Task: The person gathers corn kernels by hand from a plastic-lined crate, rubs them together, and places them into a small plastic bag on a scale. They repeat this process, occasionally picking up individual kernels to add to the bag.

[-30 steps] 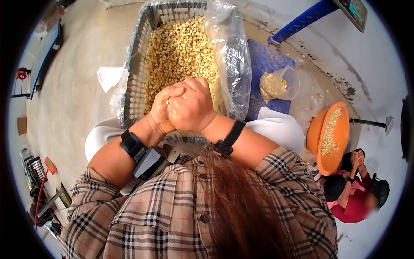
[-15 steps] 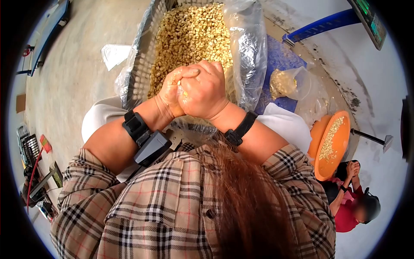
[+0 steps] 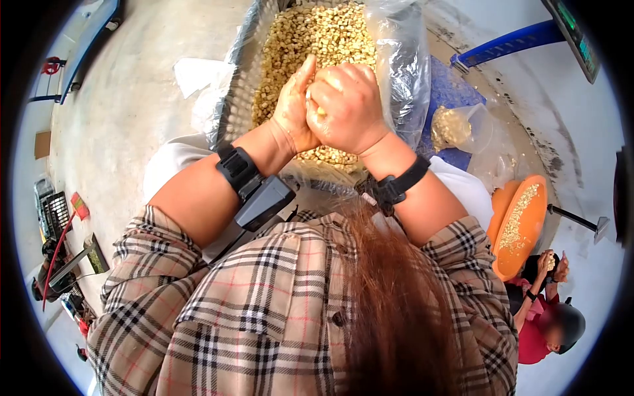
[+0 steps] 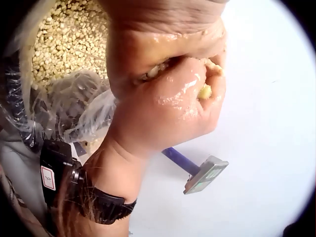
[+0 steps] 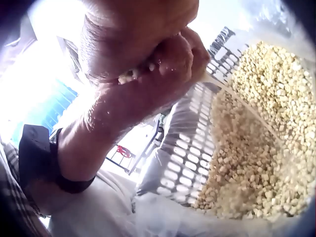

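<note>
Both hands are pressed together low over a crate [image 3: 232, 99] lined with clear plastic and heaped with small diced pale-yellow pieces [image 3: 320, 30]. My left hand [image 3: 290, 109] cups against the right, its thumb pointing up and its fingers mostly hidden. My right hand [image 3: 348, 104] is a fist, with a yellow bit [image 4: 205, 92] showing between its fingers in the left wrist view. More diced pieces [image 5: 129, 76] show in the gap between the wet palms. A thin stream of liquid [image 5: 242, 101] runs from the hands toward the heap in the right wrist view.
A scale with a blue post [image 3: 508, 45] stands at the upper right, a clear bag of pieces [image 3: 452, 127] on its blue platform. Orange basins [image 3: 503, 261] sit to the right, near another person [image 3: 536, 333]. A white sheet [image 3: 193, 76] lies left of the crate.
My left thumb has lifted off the right hand and now points up, loosening the clasp. The hands sit farther right and higher in the head view, whose whole scene has shifted. The other person's hands have parted.
</note>
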The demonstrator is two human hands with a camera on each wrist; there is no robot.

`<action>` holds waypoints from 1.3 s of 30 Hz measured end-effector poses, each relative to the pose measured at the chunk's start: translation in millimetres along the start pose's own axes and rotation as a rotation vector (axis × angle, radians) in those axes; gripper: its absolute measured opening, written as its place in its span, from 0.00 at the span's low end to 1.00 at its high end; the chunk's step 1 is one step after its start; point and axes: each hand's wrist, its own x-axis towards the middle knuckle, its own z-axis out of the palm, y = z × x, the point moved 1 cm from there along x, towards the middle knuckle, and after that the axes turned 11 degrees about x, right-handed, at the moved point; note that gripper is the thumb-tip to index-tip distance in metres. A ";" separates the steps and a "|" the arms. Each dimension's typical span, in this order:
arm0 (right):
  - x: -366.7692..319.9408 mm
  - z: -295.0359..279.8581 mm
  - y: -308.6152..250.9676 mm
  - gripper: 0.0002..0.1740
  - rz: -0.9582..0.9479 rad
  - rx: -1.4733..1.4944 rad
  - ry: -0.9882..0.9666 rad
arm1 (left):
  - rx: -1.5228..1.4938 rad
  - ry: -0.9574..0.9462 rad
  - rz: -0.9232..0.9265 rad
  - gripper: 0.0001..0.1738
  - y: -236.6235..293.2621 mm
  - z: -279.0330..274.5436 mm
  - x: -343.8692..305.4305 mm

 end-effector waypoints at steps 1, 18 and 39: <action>2.9 -4.3 -2.6 0.10 0.021 0.018 -0.033 | 0.007 -0.056 0.020 0.29 2.1 -2.2 0.4; 2.9 -26.5 -17.8 0.32 0.439 0.788 0.278 | 0.103 0.114 0.136 0.27 4.5 23.6 -9.8; -8.2 -2.7 -20.2 0.24 1.150 2.156 0.678 | 2.038 0.353 1.278 0.30 -0.2 41.6 -23.5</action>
